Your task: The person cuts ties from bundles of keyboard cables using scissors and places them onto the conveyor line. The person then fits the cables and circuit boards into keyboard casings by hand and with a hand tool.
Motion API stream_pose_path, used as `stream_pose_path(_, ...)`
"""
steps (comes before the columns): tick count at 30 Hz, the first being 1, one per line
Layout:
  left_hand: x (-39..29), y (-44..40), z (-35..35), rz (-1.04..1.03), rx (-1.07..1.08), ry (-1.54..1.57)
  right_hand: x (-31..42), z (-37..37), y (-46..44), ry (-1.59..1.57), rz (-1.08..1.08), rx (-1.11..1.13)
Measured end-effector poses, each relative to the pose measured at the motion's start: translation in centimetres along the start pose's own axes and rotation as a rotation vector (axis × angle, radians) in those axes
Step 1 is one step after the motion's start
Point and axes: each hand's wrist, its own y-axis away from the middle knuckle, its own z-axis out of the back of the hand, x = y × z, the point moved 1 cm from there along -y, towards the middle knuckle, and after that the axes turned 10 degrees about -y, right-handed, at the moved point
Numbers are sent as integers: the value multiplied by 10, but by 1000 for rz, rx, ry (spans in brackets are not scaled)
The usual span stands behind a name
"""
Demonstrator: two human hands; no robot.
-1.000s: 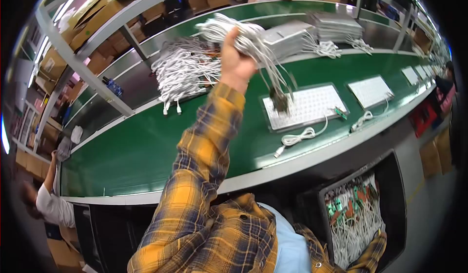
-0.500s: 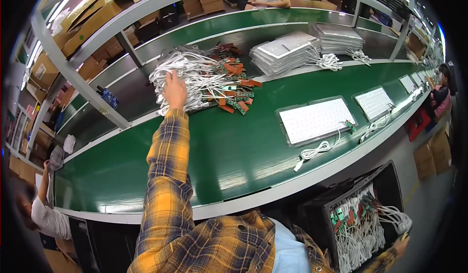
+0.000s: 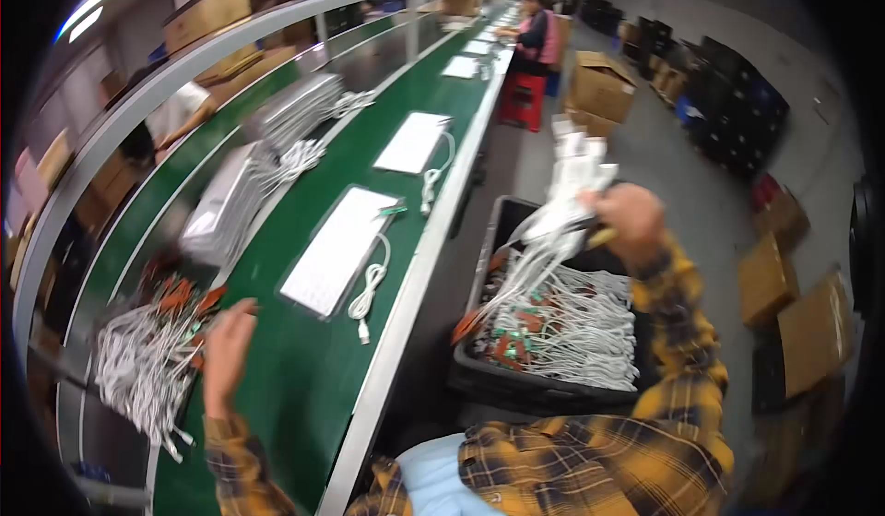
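My right hand is closed around a bundle of white USB cables, raised above a black crate. The bundle's plugs point up and its small boards hang toward the crate. Inside the crate lie many more white cables with green and orange-brown circuit boards. Over the green belt, my left hand holds nothing, its fingers stretched out. Just left of it sits a heap of white cables with similar boards.
White keyboard panels, each with a coiled cable, lie along the belt. Stacked panels stand on the left shelf. Farther along, a person sits on a red stool. Cardboard boxes stand on the floor to the right.
The view has turned right toward the crate. My left hand has come off the cable heap. My right hand has lifted the cable bundle above the crate.
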Motion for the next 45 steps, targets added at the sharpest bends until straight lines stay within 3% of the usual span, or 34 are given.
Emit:
stream_pose_path(2,-53,5,-61,-128,305,485,22,-29,-15,-88,170,7)
stream_pose_path(5,-106,12,-136,-279,676,911,79,-56,-43,-269,245,28)
stream_pose_path(6,-108,13,-162,-133,747,907,91,-74,-38,-355,275,52)
stream_pose_path(7,-112,20,-168,-135,746,909,104,-80,-40,-412,275,102)
stream_pose_path(9,-114,35,-176,-95,812,1267,120,-89,-39,-475,280,154)
stream_pose_path(11,-110,46,-178,-29,853,1624,131,-100,-36,-757,26,201)
stream_pose_path(13,-104,43,-178,-17,887,1690,139,-99,-29,-1118,-265,220)
stream_pose_path(14,-100,42,-179,21,846,1693,146,-94,-30,-1166,-259,230)
stream_pose_path(16,-90,39,-180,74,773,1626,161,-93,-30,-1705,-978,348)
stream_pose_path(19,-97,38,-169,160,622,1573,164,-104,-15,-1653,-984,352)
stream_pose_path(21,-96,38,-168,199,559,1393,165,-116,2,-1445,-827,523)
stream_pose_path(26,-87,37,-178,266,485,1294,171,-125,9,-1468,-712,697)
stream_pose_path(45,-96,45,-185,205,237,952,174,-138,16,-1405,-649,785)
